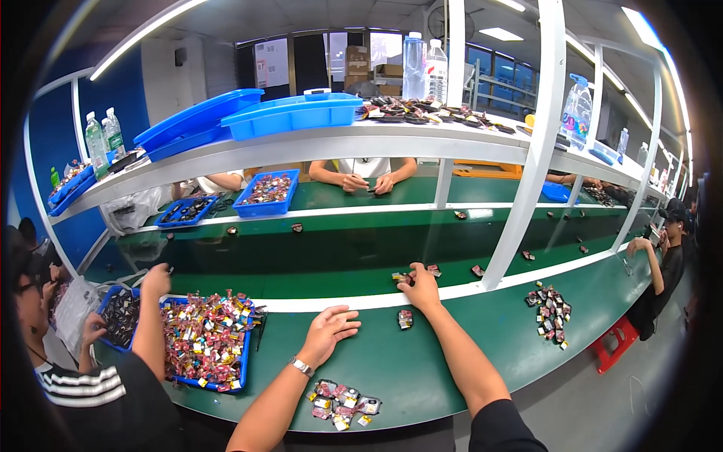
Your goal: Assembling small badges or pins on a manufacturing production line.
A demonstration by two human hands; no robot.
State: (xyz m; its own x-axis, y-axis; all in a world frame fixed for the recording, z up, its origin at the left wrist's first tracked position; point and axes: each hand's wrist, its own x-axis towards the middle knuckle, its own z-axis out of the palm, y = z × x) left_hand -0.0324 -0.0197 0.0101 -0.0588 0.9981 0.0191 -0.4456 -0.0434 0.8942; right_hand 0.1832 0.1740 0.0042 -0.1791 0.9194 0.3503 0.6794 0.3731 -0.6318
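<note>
My left hand [331, 336], with a watch on its wrist, hovers over the green bench with its fingers stretched out and nothing in them. Beyond the white rail, at the edge of the green belt, my right hand [420, 289] has its fingers curled around a small electronic module [399, 278] with white and yellow parts. A second module lies against those fingertips. One dark module [405, 319] rests alone on the bench between my hands. Close to me, beside my left forearm, lies a loose cluster of modules [343, 403] with reddish wrapping and white and yellow parts.
A blue tray [245, 361] heaped with wired parts stands at the left, near a person's arm [154, 316]. More modules [550, 313] lie at the right. A white post [520, 181] and shelf [301, 139] rise ahead. Across the belt another person's hands [369, 183] work.
</note>
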